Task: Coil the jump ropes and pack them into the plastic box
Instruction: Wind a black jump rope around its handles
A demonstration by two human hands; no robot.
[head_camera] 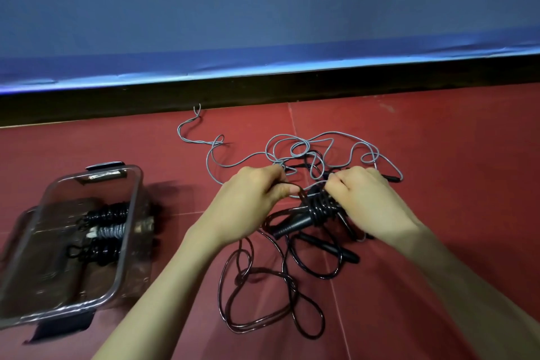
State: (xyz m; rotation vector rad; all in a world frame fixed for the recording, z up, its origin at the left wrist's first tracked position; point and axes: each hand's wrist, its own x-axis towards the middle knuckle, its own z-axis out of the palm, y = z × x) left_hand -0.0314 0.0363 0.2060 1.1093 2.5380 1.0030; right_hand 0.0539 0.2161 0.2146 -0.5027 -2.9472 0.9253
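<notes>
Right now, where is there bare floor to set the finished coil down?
Bare red floor lies between the plastic box and the left hand, and right of the grey rope. Crowded: black rope loops below both hands; the right hand covers the handles.

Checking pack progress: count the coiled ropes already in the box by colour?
Black coiled ropes: 2
Grey coiled ropes: 1
Total: 3, all in the plastic box; another black rope is in both hands, part-wound.
</notes>
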